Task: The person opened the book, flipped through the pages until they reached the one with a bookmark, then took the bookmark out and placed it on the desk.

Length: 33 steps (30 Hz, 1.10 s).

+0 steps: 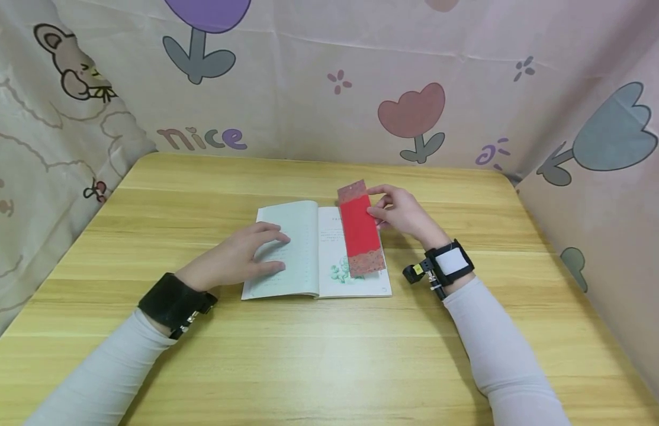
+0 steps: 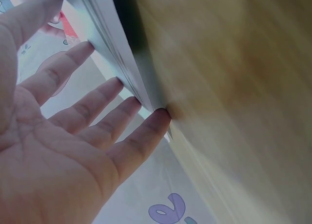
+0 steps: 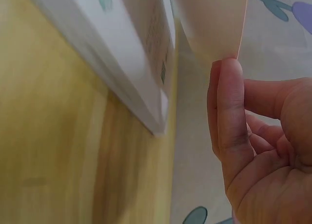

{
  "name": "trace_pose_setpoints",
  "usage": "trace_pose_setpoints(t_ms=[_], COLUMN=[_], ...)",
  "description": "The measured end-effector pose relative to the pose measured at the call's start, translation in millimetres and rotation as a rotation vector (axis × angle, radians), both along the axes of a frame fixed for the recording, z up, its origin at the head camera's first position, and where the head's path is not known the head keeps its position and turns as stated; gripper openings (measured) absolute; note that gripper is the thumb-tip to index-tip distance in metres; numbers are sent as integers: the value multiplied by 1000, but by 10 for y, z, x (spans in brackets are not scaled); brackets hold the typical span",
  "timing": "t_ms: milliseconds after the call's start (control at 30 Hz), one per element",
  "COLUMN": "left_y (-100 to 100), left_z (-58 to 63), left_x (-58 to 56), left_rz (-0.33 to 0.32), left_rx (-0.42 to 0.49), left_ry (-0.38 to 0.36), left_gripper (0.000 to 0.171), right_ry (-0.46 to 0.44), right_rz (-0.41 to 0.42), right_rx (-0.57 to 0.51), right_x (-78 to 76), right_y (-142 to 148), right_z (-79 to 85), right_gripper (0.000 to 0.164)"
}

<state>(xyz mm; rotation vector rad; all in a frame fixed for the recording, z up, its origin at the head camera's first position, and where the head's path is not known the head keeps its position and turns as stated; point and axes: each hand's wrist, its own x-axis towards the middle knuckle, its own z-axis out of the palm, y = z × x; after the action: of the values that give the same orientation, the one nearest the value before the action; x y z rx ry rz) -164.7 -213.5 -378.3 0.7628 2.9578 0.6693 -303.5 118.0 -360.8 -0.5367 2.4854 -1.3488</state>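
Note:
An open book (image 1: pixel 286 266) lies on the table, with a pale green left page and a white right page that bears print and a green plant drawing. My left hand (image 1: pixel 238 254) rests on the left page, its fingers spread; in the left wrist view the fingertips (image 2: pixel 161 118) touch the page near the book's edge. My right hand (image 1: pixel 406 213) pinches the right edge of a red bookmark (image 1: pixel 361 228) with lacy pinkish ends. The bookmark is held over the right page, covering part of it. Its pale back (image 3: pixel 212 24) shows in the right wrist view.
The wooden table (image 1: pixel 329 355) reaches around the book on all sides. A printed cloth (image 1: pixel 308 100) hangs behind it and along both sides. Each wrist wears a black strap (image 1: pixel 172 302) with a small camera.

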Motion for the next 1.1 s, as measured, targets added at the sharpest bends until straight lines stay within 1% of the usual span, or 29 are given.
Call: trace_pose_setpoints(t_ms=[167, 433, 567, 767, 867, 1100], left_y=[3, -1, -3, -4, -3, 0], left_z=[3, 4, 5, 6, 5, 9], left_x=[1, 5, 6, 6, 8, 7], left_rz=[-4, -6, -4, -1, -3, -1], left_rx=[-4, -7, -9, -15, -13, -11], left_ry=[3, 1, -2, -3, -1, -2], left_gripper=[54, 53, 54, 54, 53, 54], right_ry=[12, 9, 4, 13, 3, -41], right_rz=[-19, -79, -106, -146, -162, -171], right_rx=[-28, -1, 23, 100, 138, 180], right_x=[-78, -180, -233, -350, -411, -524], right_y=[156, 431, 575, 752, 808, 862], right_z=[21, 44, 31, -18, -44, -90], right_gripper=[50, 51, 50, 50, 50, 47])
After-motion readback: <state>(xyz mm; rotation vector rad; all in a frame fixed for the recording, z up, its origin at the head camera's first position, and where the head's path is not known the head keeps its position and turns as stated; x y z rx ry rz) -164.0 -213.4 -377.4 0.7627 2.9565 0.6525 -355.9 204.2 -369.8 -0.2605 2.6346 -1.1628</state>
